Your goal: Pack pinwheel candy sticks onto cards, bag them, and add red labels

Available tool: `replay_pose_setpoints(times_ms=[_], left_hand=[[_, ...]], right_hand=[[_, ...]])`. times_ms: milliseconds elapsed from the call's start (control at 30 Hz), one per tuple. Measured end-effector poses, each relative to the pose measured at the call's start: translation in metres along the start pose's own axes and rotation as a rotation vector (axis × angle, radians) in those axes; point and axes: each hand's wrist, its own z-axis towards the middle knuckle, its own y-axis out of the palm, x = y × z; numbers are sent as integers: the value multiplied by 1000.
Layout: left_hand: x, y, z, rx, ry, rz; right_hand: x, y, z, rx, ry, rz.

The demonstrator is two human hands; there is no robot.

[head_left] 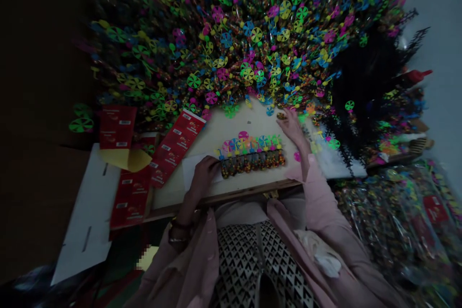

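A row of small candy-filled tubes with coloured pinwheel tops point(252, 155) lies side by side on a pale wooden board point(224, 130) in front of me. My left hand point(205, 171) rests at the left end of the row, fingers curled against it, over a white sheet of paper point(189, 169). My right hand point(290, 124) reaches past the row to the foot of a huge heap of the same pinwheel toys point(238, 33), its fingertips pinched on one small piece there.
Red printed cards point(176, 147) and a yellow sheet point(126, 159) lie at the board's left, over a white panel point(86, 221). Black plastic stems point(364, 86) bristle at the right. Bagged toys point(397, 221) fill the lower right. My lap is below the board.
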Motion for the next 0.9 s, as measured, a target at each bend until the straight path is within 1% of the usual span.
replay_pose_setpoints(times_ms=[67,100,200,233,267,333,400,500,567,600,667,733,833,900], left_hand=[[0,0,0,-5,6,-5],[0,-1,1,-6,9,-5],[0,-1,1,-7,20,-7],[0,-1,1,-8,25,-10],[-1,-1,0,-8,28,-14],[-2,0,0,-5,30,-18],[-2,0,0,0,32,-14],[-2,1,1,8,32,2],[-3,1,1,6,38,14],[-3,1,1,4,41,18],[-4,2,1,1,48,17],[-4,2,1,9,48,12],[-2,2,0,18,37,18],[0,1,0,14,33,19]], right_hand=[[1,-6,-22,-7,-109,96],[4,-10,-35,-42,-146,91],[18,-21,-76,-225,-214,-80],[24,-24,-89,-252,-220,-139],[31,-27,-101,-246,-218,-181],[47,-31,-120,-166,-187,-217],[65,-36,-133,-73,-101,-261],[91,-44,-142,18,92,-361],[99,-48,-143,49,162,-381],[99,-48,-142,65,169,-384],[89,-46,-141,97,163,-406],[69,-38,-139,97,170,-455],[35,-22,-134,45,193,-511],[17,-13,-126,0,159,-507]])
